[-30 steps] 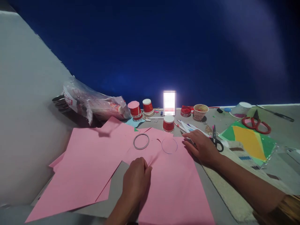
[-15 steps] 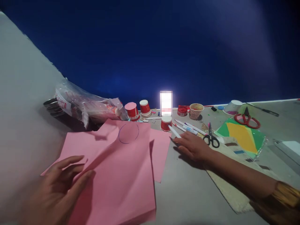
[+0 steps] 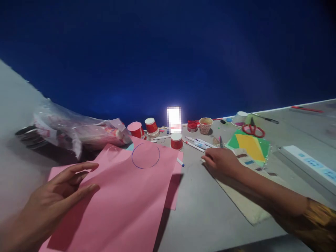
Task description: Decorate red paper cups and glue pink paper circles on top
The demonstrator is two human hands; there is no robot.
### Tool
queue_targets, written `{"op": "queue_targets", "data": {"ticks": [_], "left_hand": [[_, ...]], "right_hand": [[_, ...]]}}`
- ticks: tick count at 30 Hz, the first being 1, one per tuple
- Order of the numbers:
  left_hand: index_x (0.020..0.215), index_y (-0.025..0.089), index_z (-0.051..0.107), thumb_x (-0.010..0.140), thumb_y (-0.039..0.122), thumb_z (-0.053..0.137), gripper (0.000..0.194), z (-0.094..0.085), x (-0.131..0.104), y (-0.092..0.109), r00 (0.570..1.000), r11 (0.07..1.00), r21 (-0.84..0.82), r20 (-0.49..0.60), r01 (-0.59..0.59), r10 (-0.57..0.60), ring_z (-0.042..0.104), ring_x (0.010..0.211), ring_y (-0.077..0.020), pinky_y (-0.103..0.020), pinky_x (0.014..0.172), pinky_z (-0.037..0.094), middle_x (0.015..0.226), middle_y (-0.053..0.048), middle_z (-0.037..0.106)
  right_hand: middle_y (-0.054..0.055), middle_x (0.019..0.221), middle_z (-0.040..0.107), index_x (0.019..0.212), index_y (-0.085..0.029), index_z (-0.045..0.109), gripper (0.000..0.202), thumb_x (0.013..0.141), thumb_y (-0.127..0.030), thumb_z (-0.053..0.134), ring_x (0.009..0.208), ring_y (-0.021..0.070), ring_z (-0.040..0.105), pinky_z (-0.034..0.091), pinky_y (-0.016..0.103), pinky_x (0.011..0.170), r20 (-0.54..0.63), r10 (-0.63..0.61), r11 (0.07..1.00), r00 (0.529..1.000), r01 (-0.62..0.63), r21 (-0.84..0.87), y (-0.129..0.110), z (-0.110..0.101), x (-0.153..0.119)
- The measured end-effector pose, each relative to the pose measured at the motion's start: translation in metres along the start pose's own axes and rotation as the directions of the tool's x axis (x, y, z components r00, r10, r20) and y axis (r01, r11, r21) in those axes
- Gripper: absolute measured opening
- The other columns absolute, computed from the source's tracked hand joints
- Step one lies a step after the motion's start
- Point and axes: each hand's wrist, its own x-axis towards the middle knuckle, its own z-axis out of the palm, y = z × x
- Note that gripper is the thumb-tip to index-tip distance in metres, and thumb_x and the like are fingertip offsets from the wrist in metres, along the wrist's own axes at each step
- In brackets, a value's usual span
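A large pink paper (image 3: 126, 199) with a blue circle outline near its far edge lies slightly raised over other pink paper. My left hand (image 3: 65, 192) holds its left edge, thumb above and fingers partly hidden. My right hand (image 3: 220, 161) is closed near the table, right of the paper; a small pale tip shows at its fingertips, but the held thing is mostly hidden. Dark scissors (image 3: 221, 141) show only partly beyond that hand. A short white piece with a blue end (image 3: 180, 162) lies at the paper's right edge.
Red-and-white cups (image 3: 176, 142), a patterned cup (image 3: 205, 126) and markers (image 3: 194, 146) stand or lie behind. Plastic-wrapped packages (image 3: 97, 134) are back left. Red-handled scissors (image 3: 253, 131), green and yellow sheets (image 3: 249, 147), a cloth (image 3: 244, 196) and a power strip (image 3: 309, 162) are right.
The view has shifted right. My right hand has moved back from the front cup and curled, and the white marker it held no longer shows clearly. The blue-ended piece is now visible beside the paper.
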Motion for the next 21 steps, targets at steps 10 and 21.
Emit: {"op": "queue_targets", "data": {"ticks": [10,21], "left_hand": [[0.112,0.028,0.079,0.075,0.058,0.078,0.047,0.067,0.030,0.023,0.879,0.985,0.080,0.466,-0.153,0.099,0.072,0.101,-0.0284,-0.031,0.087,0.058,0.113,-0.004,0.081],[0.125,0.023,0.073,0.086,0.055,0.061,0.052,0.076,0.033,0.049,0.835,0.961,0.144,0.536,-0.237,0.126,0.072,0.099,-0.0282,-0.034,0.087,0.057,0.107,-0.008,0.079]], "right_hand": [[0.009,0.081,0.076,0.086,-0.021,0.070,0.024,0.094,-0.044,0.066,0.073,0.0245,0.069,0.028,0.030,0.057,0.081,0.385,0.922,0.919,-0.386,0.000,0.056,-0.004,-0.006],[0.007,0.076,0.076,0.078,-0.023,0.077,0.023,0.079,-0.045,0.074,0.070,0.0256,0.068,0.037,0.032,0.058,0.201,0.439,0.853,0.876,-0.476,0.212,0.092,0.006,-0.017]]}}
